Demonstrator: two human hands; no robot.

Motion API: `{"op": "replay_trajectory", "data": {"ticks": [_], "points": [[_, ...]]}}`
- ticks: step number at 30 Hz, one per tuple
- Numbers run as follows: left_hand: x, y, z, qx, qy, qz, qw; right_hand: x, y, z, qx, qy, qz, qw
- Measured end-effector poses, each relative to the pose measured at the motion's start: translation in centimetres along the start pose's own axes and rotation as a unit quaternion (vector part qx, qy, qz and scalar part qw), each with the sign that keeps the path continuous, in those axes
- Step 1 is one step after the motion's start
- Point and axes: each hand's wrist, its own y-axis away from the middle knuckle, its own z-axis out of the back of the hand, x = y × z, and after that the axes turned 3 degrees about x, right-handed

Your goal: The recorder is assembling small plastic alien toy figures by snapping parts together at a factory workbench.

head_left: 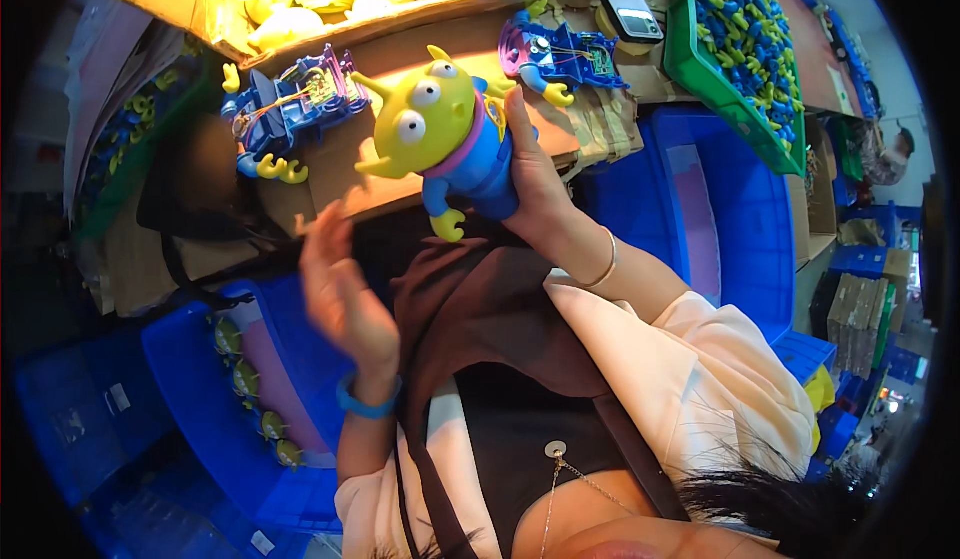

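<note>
My right hand (pixel 540 181) grips a toy figure (pixel 470 169) by its blue body, thumb up along its side. The toy has a yellow-green head with three eyes, pointed ears, an antenna and a pink collar. It leans to the left, one yellow hand hanging down. Left of the toy, apart from it, my left hand (pixel 345 294) is raised and holds nothing; its fingers are apart and somewhat blurred. Beyond my hands lie two opened blue toy bodies with wires showing, one on the left (pixel 290 109) and one on the right (pixel 565 56).
A cardboard box (pixel 400 11) of yellow-green toy heads stands brightly lit at the back. Far right is a green crate (pixel 690 69) of small blue and yellow parts, beside a phone (pixel 632 17). Blue bins flank me, the left bin (pixel 190 389) holding several heads, the right bin (pixel 755 229) nearer the crate.
</note>
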Motion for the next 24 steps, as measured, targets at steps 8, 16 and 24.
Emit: {"op": "replay_trajectory", "data": {"ticks": [8, 16, 24], "points": [[-0.4, -1.7, -5.4, 0.060, 0.106, 0.194, 0.973, -3.7, 2.0, 0.2, -0.030, 0.043, 0.077, 0.996], [-1.4, -0.8, -3.7, 0.107, 0.057, 0.258, 0.959, 4.9, 2.7, 2.0, 0.135, 0.614, 0.264, 0.731], [-1.7, -0.4, -3.8, 0.274, -0.039, 0.209, 0.938, 7.5, 0.8, -0.2, 0.344, 0.587, 0.185, 0.710]]}}
